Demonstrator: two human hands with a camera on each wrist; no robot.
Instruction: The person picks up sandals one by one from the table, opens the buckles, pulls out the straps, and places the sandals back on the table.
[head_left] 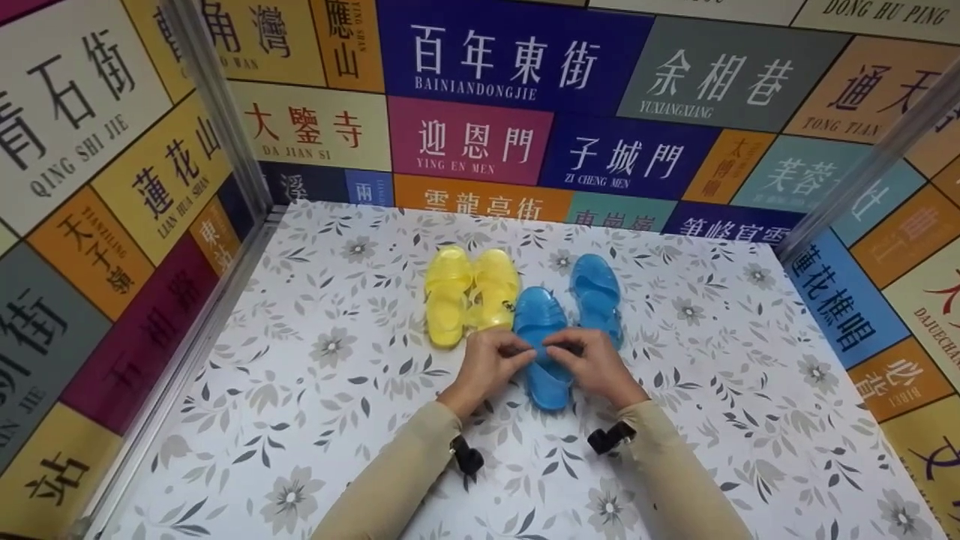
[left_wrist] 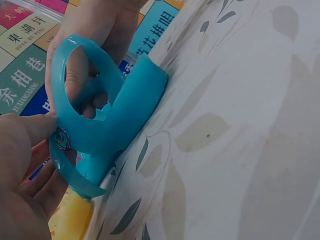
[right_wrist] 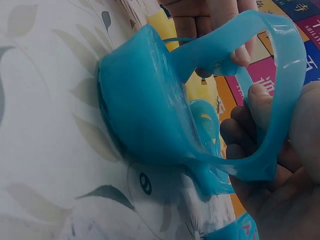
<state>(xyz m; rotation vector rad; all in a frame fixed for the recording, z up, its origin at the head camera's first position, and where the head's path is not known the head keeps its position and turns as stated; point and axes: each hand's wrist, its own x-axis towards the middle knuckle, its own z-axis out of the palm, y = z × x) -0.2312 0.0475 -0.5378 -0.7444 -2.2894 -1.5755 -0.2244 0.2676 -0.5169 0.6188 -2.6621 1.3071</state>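
Observation:
The nearer blue jelly sandal [head_left: 539, 304] lies flat on the table, toe pointing away, between both hands. My left hand [head_left: 487, 366] pinches its strap beside a small metal buckle [left_wrist: 62, 139], seen in the left wrist view. On the other side my right hand [head_left: 597, 367] holds the strap, its thumb [right_wrist: 261, 102] inside the loop in the right wrist view. The heel strap [right_wrist: 289, 60] stands up as a loop above the sole. Whether the strap is fastened at the buckle I cannot tell. The second blue sandal [head_left: 595, 277] lies just beyond my right hand.
Two yellow sandals [head_left: 446, 315] lie side by side left of the blue pair, the right one almost touching the nearer blue sandal. A floral cloth [head_left: 292, 491] covers the table. Panels with printed street names [head_left: 517, 56] stand along the back and both sides.

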